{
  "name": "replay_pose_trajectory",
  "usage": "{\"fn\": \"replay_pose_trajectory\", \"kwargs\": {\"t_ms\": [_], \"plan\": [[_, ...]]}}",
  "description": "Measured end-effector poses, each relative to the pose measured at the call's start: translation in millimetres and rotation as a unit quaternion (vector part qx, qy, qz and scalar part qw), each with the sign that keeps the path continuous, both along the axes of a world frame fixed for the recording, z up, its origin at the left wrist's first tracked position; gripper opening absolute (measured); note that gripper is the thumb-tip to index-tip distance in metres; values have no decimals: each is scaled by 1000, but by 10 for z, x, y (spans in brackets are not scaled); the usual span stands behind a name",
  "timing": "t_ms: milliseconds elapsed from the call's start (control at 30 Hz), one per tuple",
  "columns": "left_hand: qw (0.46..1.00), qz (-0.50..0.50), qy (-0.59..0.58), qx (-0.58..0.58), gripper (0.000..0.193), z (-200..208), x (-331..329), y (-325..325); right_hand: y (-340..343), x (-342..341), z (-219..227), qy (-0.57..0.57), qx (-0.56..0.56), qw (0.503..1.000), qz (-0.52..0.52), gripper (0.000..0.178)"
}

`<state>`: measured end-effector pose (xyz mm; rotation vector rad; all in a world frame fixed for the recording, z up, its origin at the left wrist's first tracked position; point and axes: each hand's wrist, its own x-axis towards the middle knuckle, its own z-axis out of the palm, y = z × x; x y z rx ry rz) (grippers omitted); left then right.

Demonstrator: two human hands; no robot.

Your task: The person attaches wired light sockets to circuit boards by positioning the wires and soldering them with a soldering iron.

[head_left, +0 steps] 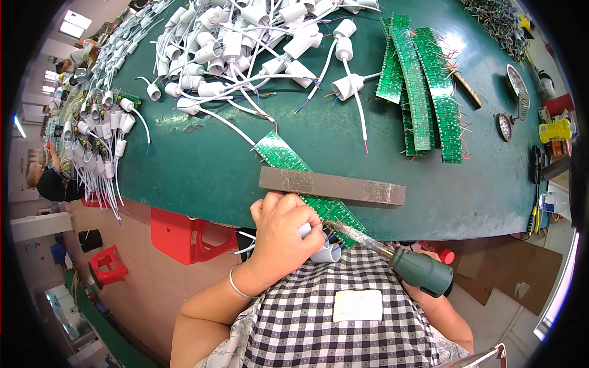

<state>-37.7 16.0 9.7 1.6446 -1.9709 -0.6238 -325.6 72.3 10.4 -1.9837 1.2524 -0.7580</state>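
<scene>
My left hand [281,226] is closed around a white cupped plastic housing [327,253] with thin coloured wires, at the table's near edge. A green circuit board strip [279,152] lies aslant beneath, with a brown-grey bar [334,186] resting across it. My right hand [418,295], partly hidden behind the tool, grips a soldering iron [422,271] with a dark green handle. Its tip meets the strip's near end, close to the wires by my left fingers. Another white housing [191,107] has its cable running to the strip's far end.
A heap of white housings with cables [245,49] covers the far left of the green table [196,178]. Several circuit board strips [420,92] are stacked at the right. Further right sit a metal dish [504,127] and tools. Red stools [178,236] stand below at the left.
</scene>
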Motion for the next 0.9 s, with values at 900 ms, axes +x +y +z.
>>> {"fn": "replay_pose_trajectory", "kwargs": {"t_ms": [900], "plan": [[1000,-5,2,13,8,26,4,9,80,35,-83,-343,260,891,-149,51]]}}
